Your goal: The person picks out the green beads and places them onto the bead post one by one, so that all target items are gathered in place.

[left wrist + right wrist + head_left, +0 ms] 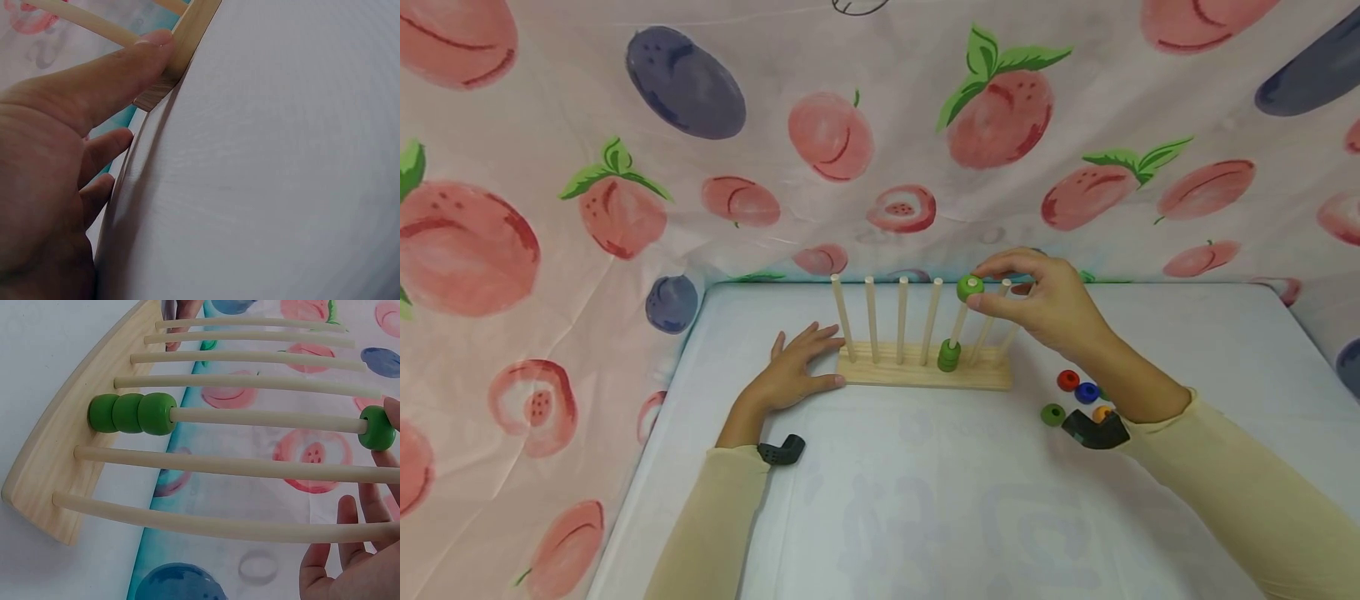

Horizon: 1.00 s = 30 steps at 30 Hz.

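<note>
A wooden base (887, 374) with several upright pegs stands on the table. Three green beads (129, 413) are stacked at the foot of one peg, the third from the right. At the top of that same peg, my right hand (1052, 300) pinches another green bead (970, 288) between thumb and fingers; the peg's tip shows in the bead's hole. My left hand (797, 371) rests at the base's left end, fingers spread, with the thumb (153, 53) touching the wood. The other pegs carry no beads.
Right of the base, near my right wrist, lie loose beads: a red bead (1068, 381), a blue bead (1086, 393), a green bead (1053, 414) and an orange bead (1102, 413), partly hidden. Fruit-print cloth (760, 150) hangs behind the white table (880, 500).
</note>
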Tool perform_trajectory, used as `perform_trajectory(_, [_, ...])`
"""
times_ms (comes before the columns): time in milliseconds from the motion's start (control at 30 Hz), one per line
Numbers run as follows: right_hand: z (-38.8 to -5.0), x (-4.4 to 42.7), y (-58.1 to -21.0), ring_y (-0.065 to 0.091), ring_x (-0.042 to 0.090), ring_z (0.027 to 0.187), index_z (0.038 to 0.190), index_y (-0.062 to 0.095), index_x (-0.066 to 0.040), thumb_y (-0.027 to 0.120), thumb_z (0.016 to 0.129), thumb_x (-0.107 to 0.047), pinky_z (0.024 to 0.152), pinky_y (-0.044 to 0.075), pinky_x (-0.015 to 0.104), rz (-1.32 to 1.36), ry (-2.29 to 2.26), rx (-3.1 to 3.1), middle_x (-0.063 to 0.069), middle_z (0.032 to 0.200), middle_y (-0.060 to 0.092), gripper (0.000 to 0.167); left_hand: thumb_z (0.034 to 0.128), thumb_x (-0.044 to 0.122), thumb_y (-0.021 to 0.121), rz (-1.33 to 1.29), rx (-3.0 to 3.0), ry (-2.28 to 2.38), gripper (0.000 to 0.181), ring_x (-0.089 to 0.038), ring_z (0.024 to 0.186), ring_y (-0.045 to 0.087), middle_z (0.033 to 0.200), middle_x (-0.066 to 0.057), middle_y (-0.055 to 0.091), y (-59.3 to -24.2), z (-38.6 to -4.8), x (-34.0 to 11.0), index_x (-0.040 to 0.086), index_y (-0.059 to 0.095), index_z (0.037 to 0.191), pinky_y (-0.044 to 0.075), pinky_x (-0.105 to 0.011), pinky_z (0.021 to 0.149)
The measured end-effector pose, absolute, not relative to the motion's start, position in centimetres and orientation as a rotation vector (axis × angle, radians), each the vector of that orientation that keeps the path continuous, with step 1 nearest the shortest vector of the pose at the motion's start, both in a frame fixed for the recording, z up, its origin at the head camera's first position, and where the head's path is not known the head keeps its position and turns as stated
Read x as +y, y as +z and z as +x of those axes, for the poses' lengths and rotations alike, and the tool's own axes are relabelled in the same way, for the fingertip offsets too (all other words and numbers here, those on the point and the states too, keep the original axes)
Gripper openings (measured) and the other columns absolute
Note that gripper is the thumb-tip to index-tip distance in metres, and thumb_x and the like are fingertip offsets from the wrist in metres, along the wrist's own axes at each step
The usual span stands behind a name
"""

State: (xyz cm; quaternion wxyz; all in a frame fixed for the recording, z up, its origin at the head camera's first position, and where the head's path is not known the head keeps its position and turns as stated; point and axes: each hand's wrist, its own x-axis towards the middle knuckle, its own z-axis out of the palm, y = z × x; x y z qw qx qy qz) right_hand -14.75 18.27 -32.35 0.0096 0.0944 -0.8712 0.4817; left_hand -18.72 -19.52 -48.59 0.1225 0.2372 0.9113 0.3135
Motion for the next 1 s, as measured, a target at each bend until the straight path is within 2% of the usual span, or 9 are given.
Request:
perform_trajectory(200, [-14.71,18.29,-32.3,0.055,0.019,0.12,0.112,0.076,-0.019,0.082,0.086,-0.039,0.101,0.045,0.042,0.292,1.511,-2.724,-0.008,0.121,0.067,0.033,0.089,0.05,0.076,0.691,2.653,0.918,0.069,-0.027,0.161,0.011,0.167,0.002,0.034,-48.63,-18.69,-19.48,0.024,0.054,0.149,-0.014,-0.064,0.122])
perform_trajectory(500, [-14.73,18.36,-32.28,0.054,0.016,0.12,0.115,0.075,-0.019,0.081,0.087,-0.04,0.102,0.045,0.045,0.304,1.519,-2.722,-0.006,0.124,0.066,0.035,0.0894,0.049,0.076,0.689,2.657,0.912,0.069,-0.027,0.161,0.012,0.167,0.002,0.033,-48.52,-18.71,-19.46,0.024,0.054,0.149,-0.013,-0.064,0.122])
perform_trajectory(900, [-14.87,18.69,-32.41,0.053,0.014,0.117,0.115,0.075,-0.021,0.08,0.088,-0.042,0.099,0.046,0.041,0.304,1.497,-2.744,-0.007,0.125,0.066,0.034,0.0895,0.05,0.075,0.681,2.655,0.907,0.069,-0.027,0.161,0.011,0.167,0.002,0.033,-48.44,-18.68,-19.44,0.023,0.054,0.149,-0.014,-0.064,0.122])
perform_trajectory(1000, [-14.82,19.05,-32.47,0.053,0.014,0.112,0.117,0.074,-0.023,0.079,0.088,-0.044,0.092,0.048,0.036,0.309,1.469,-2.773,-0.007,0.124,0.065,0.035,0.0894,0.049,0.076,0.686,2.659,0.914,0.069,-0.028,0.161,0.012,0.167,0.001,0.034,-48.4,-18.67,-19.42,0.023,0.054,0.149,-0.013,-0.064,0.122])
